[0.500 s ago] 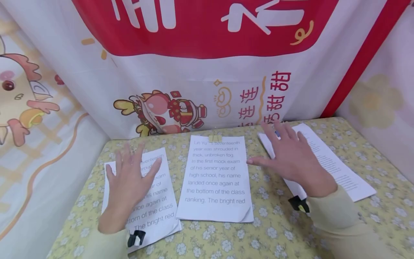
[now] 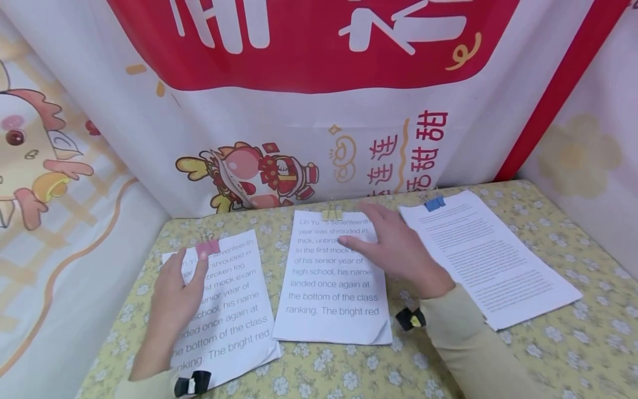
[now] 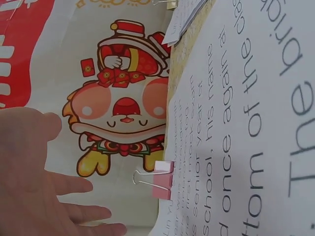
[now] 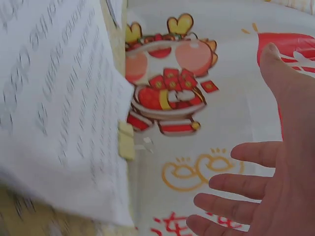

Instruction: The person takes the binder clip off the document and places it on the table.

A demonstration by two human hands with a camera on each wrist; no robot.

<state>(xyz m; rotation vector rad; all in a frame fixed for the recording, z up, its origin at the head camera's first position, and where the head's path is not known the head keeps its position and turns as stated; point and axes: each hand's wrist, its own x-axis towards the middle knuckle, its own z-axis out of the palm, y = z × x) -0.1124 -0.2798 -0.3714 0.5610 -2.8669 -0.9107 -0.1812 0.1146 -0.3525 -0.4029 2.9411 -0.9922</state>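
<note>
Three paper stacks lie on the table, each with a binder clip at its far edge. Over the left side of the left stack (image 2: 234, 310) hovers my left hand (image 2: 174, 293), fingers extended, its thumb overlapping the pink binder clip (image 2: 207, 247) in the head view. A gap shows between that hand and the pink clip in the left wrist view. My right hand (image 2: 396, 249) is over the right edge of the middle stack (image 2: 329, 299), thumb and fingers spread, holding nothing. Just left of its fingers is the yellow binder clip (image 2: 332, 214), also seen in the right wrist view.
The right stack (image 2: 493, 260) carries smaller print and a blue binder clip (image 2: 435, 204). A yellow floral cloth (image 2: 344, 371) covers the table. Behind it hangs a white and red printed curtain (image 2: 299, 138). The left and middle stacks nearly meet at their near corners.
My right hand has moved left from the right stack to the middle one, uncovering the blue clip. My left hand has shifted down and left, uncovering the pink clip.
</note>
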